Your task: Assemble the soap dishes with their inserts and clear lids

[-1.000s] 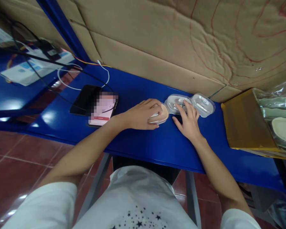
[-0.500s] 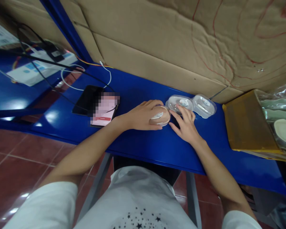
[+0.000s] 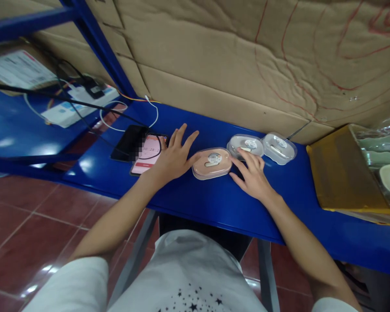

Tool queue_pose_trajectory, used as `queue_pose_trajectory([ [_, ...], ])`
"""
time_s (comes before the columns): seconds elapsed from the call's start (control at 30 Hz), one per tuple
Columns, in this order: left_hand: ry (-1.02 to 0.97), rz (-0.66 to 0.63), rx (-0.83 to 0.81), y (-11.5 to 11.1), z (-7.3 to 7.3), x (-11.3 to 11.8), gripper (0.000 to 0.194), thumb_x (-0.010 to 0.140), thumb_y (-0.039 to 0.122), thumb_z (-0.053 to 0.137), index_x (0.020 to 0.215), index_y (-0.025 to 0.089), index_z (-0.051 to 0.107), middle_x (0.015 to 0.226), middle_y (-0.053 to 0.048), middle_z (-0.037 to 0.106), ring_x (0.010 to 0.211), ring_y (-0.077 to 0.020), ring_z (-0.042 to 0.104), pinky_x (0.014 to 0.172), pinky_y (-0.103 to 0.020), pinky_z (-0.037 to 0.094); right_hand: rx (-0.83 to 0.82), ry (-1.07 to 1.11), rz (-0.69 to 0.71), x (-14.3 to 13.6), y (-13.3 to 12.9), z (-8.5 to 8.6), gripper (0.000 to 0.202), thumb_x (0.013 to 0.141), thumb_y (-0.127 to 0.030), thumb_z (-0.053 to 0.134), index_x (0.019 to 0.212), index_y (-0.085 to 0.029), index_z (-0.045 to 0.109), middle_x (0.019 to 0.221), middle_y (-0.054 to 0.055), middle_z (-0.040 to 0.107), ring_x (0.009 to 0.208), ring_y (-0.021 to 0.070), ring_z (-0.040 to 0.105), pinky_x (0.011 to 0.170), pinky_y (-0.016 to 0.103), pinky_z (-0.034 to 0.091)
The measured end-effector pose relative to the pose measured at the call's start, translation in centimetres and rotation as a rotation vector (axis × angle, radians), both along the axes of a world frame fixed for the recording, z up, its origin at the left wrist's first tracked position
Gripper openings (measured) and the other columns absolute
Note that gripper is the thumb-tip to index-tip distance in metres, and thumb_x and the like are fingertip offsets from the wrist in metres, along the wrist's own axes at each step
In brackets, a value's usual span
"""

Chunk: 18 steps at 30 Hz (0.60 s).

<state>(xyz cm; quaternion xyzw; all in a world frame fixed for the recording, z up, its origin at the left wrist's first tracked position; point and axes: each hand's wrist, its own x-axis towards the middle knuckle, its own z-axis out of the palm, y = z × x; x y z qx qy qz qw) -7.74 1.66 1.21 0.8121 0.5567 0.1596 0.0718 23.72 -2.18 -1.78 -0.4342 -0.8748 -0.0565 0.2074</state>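
A pink oval plastic case (image 3: 199, 169) with a clear rim, a round sticker and a small pale piece on top lies flat on the blue table. My left hand (image 3: 173, 158) is spread open at its left, thumb at the case's edge and fingertips over the table beside the phone (image 3: 146, 156). My right hand (image 3: 251, 171) rests with fingers apart at the case's right end, thumb and a fingertip by its rim. Its other fingers reach over a grey oval case (image 3: 235, 142). A second grey case (image 3: 284, 151) sits right of that one, touching it.
A dark device (image 3: 125, 145) lies under cables left of the phone. A white power strip (image 3: 68, 113) is at the far left. At the right stands a taped cardboard box (image 3: 344, 173) holding pale green and cream plastic items. A cardboard sheet (image 3: 214, 78) walls the back.
My left hand has lifted off the pink case and moved left toward the phone, its fingers spreading. The pink case now shows whole. My right hand has stayed near the case's right end.
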Motion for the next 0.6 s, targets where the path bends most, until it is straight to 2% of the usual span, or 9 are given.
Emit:
queue_pose_trajectory([
  [0.1, 0.017, 0.071, -0.034, -0.7, -0.3, -0.1, 0.075, 0.112, 0.063, 0.038, 0.174, 0.022, 0.026, 0.182, -0.025, 0.01, 0.166, -0.0523, 0.021, 0.121, -0.086, 0.025, -0.004, 0.009, 0.013, -0.1, -0.1, 0.1, 0.054, 0.109, -0.036, 0.056, 0.162, -0.026, 0.05, 0.168, 0.019, 0.049, 0.153, 0.0389, 0.048, 0.122, 0.06, 0.035],
  [0.23, -0.017, 0.088, -0.101, -0.7, -0.3, -0.2, 0.074, 0.113, 0.06, 0.041, 0.174, 0.022, 0.027, 0.182, -0.024, 0.011, 0.166, -0.0489, 0.023, 0.119, -0.081, 0.035, 0.019, 0.013, 0.018, -0.1, 0.0, 0.2, 0.052, 0.109, -0.035, 0.057, 0.16, -0.024, 0.053, 0.168, 0.02, 0.049, 0.152, 0.039, 0.048, 0.121, 0.059, 0.036],
  [0.33, -0.03, 0.079, -0.08, -0.5, -0.3, -0.3, 0.07, 0.113, 0.057, 0.04, 0.173, 0.022, 0.029, 0.182, -0.025, 0.013, 0.167, -0.0465, 0.022, 0.122, -0.082, 0.029, 0.031, 0.01, 0.008, 0.0, 0.1, 0.2, 0.052, 0.109, -0.035, 0.057, 0.16, -0.025, 0.052, 0.168, 0.02, 0.048, 0.152, 0.0389, 0.048, 0.121, 0.059, 0.036],
  [0.4, -0.008, 0.019, -0.022, -0.6, -0.2, -0.2, 0.069, 0.113, 0.056, 0.042, 0.172, 0.022, 0.031, 0.182, -0.023, 0.014, 0.168, -0.0455, 0.019, 0.126, -0.08, 0.02, 0.04, 0.012, 0.007, 0.1, 0.2, 0.1, 0.05, 0.109, -0.035, 0.057, 0.158, -0.025, 0.053, 0.168, 0.02, 0.048, 0.153, 0.0387, 0.048, 0.12, 0.059, 0.036],
  [0.47, 0.008, -0.112, -0.028, -0.6, 0.1, 0.1, 0.071, 0.111, 0.056, 0.048, 0.172, 0.023, 0.033, 0.182, -0.021, 0.016, 0.168, -0.0435, 0.019, 0.13, -0.076, 0.018, 0.05, 0.013, 0.012, 0.1, 0.2, 0.0, 0.049, 0.11, -0.035, 0.058, 0.157, -0.024, 0.054, 0.167, 0.021, 0.049, 0.151, 0.038, 0.049, 0.12, 0.058, 0.037],
  [0.53, 0.01, -0.233, -0.108, -0.5, 0.5, 0.7, 0.077, 0.106, 0.06, 0.057, 0.17, 0.025, 0.034, 0.18, -0.019, 0.024, 0.166, -0.0427, 0.027, 0.129, -0.07, 0.028, 0.06, 0.011, 0.021, 0.0, 0.2, 0.0, 0.048, 0.11, -0.035, 0.058, 0.156, -0.022, 0.054, 0.166, 0.021, 0.05, 0.15, 0.0375, 0.051, 0.119, 0.057, 0.038],
  [0.6, -0.001, -0.311, -0.194, -0.1, 1.0, 1.5, 0.081, 0.1, 0.063, 0.064, 0.167, 0.026, 0.038, 0.171, -0.018, 0.041, 0.157, -0.0417, 0.043, 0.123, -0.064, 0.04, 0.068, 0.009, 0.027, 0.0, 0.2, 0.0, 0.048, 0.109, -0.034, 0.059, 0.156, -0.022, 0.055, 0.165, 0.022, 0.051, 0.149, 0.0373, 0.052, 0.119, 0.057, 0.038],
])
